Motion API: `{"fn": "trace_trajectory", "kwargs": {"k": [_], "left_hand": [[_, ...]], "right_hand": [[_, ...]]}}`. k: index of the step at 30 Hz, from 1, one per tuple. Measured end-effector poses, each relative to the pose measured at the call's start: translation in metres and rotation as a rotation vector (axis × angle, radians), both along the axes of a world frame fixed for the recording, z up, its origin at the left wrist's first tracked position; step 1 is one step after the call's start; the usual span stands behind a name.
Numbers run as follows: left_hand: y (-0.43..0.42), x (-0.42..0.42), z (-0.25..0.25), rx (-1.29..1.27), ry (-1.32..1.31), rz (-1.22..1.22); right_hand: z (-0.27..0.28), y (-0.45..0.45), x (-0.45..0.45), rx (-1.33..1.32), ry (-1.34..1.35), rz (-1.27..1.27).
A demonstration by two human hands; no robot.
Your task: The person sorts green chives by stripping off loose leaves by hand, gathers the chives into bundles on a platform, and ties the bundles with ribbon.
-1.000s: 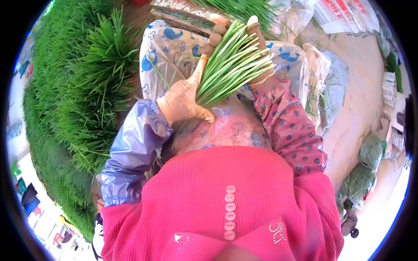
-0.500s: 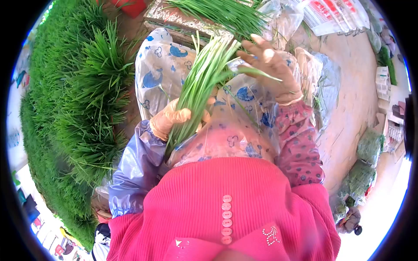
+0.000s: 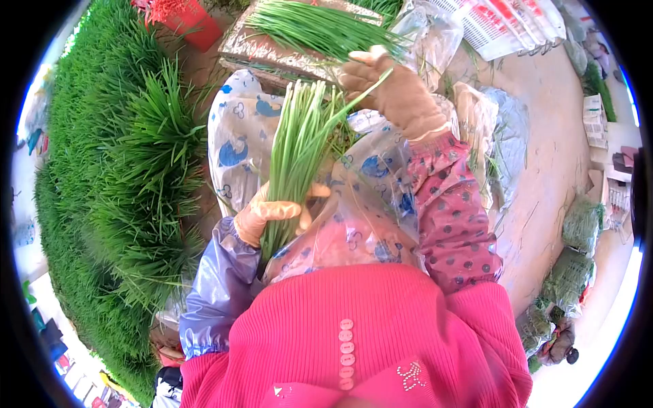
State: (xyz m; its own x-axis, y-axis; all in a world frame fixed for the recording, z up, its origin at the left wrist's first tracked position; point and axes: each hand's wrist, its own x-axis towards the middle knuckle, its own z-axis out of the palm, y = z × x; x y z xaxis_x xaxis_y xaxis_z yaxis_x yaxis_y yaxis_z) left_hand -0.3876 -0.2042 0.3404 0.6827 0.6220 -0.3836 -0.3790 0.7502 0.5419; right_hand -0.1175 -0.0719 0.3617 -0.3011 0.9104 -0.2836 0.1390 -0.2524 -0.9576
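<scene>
My left hand [image 3: 275,212], in a pale glove, is closed around a bunch of chives [image 3: 299,146]. The bunch stands nearly upright over my lap, its pale stem ends at the top and its green leaves running down past my wrist. Just right of those stem ends is my right hand [image 3: 393,92] in a brown glove, fingers partly bent and apart. A single blade sticks out of the bunch and crosses in front of this hand; I see no firm grip on it. A clear plastic sheet with blue prints [image 3: 381,153] covers my lap.
More chives [image 3: 320,27] lie on a low board [image 3: 238,51] ahead. A large mass of chives [image 3: 115,170] fills the left side. A red container [image 3: 194,27] stands at the upper left; printed bags [image 3: 503,24] lie upper right. Wrapped green bundles [image 3: 568,279] line the right.
My right hand has moved left and slightly up, its fingers less spread. The bunch in my left hand stands more upright, its top lower and farther left. The view has shifted slightly.
</scene>
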Motion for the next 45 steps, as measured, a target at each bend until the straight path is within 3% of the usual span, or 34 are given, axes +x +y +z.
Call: {"fn": "trace_trajectory", "kwargs": {"k": [1, 3, 7, 13, 15, 17, 19, 21, 24, 26, 29, 30, 32, 33, 35, 36, 37, 39, 41, 43, 44, 45], "left_hand": [[0.000, -0.003, -0.003, -0.062, -0.073, -0.008], [0.001, -0.003, -0.003, -0.063, -0.082, 0.009], [0.005, -0.006, -0.004, -0.072, -0.124, -0.037], [0.010, -0.014, -0.007, -0.056, -0.087, -0.137], [0.013, -0.020, -0.010, -0.087, -0.190, -0.196], [0.015, -0.019, -0.007, -0.108, -0.277, -0.143], [0.020, -0.019, -0.006, -0.117, -0.258, -0.122], [0.023, -0.021, -0.006, -0.165, -0.313, -0.135], [0.028, -0.023, -0.008, 0.146, 0.048, -0.333], [0.022, -0.020, 0.003, 0.058, 0.022, -0.268], [0.011, -0.019, 0.001, 0.009, -0.010, -0.126], [0.010, -0.019, 0.006, -0.013, -0.036, -0.080], [0.009, -0.014, 0.016, -0.024, -0.101, -0.006], [0.010, -0.014, 0.014, -0.028, -0.100, 0.001], [0.011, -0.014, 0.010, -0.027, -0.148, -0.007], [0.012, -0.014, 0.011, -0.028, -0.143, -0.011], [0.013, -0.012, 0.012, -0.014, -0.143, -0.014], [0.013, -0.013, 0.013, 0.003, -0.137, -0.014], [0.011, -0.018, 0.008, 0.007, -0.098, 0.004], [0.009, -0.025, -0.001, 0.025, -0.055, 0.008], [0.009, -0.029, -0.007, 0.045, -0.019, 0.005], [0.009, -0.034, -0.013, 0.045, -0.020, 0.006]], "right_hand": [[-0.014, 0.008, 0.019, 0.137, -0.180, 0.107], [0.000, 0.001, 0.029, -0.321, 0.559, -0.493], [0.006, -0.003, 0.025, -0.330, 0.602, -0.385], [0.003, 0.013, -0.006, -0.169, 0.450, -0.306], [0.013, 0.008, -0.019, -0.035, 0.108, -0.189], [0.023, -0.004, -0.036, 0.026, 0.100, -0.199], [0.020, -0.013, -0.050, 0.368, -0.125, -0.093], [0.030, -0.025, -0.062, 0.415, -0.342, -0.016], [0.018, -0.015, -0.063, 0.616, -0.350, 0.014], [0.024, -0.007, -0.055, 0.273, -0.160, -0.330], [0.020, 0.000, -0.020, 0.232, -0.001, -0.473], [0.023, -0.004, -0.010, 0.230, 0.000, -0.464], [0.035, -0.019, 0.001, 0.071, -0.116, -0.130], [0.028, -0.023, -0.002, 0.067, -0.115, -0.123], [0.005, -0.034, -0.013, 0.363, -0.173, -0.001], [0.000, -0.041, -0.024, 0.110, 0.001, -0.082], [0.007, -0.045, -0.029, 0.110, 0.006, -0.085], [0.026, -0.046, -0.034, 0.000, -0.265, 0.177], [0.011, -0.049, -0.036, 0.048, -0.253, 0.195], [0.009, -0.057, -0.036, 0.012, -0.068, 0.314], [0.011, -0.059, -0.034, -0.157, 0.066, 0.406], [0.017, -0.061, -0.026, -0.157, 0.065, 0.407]]}}
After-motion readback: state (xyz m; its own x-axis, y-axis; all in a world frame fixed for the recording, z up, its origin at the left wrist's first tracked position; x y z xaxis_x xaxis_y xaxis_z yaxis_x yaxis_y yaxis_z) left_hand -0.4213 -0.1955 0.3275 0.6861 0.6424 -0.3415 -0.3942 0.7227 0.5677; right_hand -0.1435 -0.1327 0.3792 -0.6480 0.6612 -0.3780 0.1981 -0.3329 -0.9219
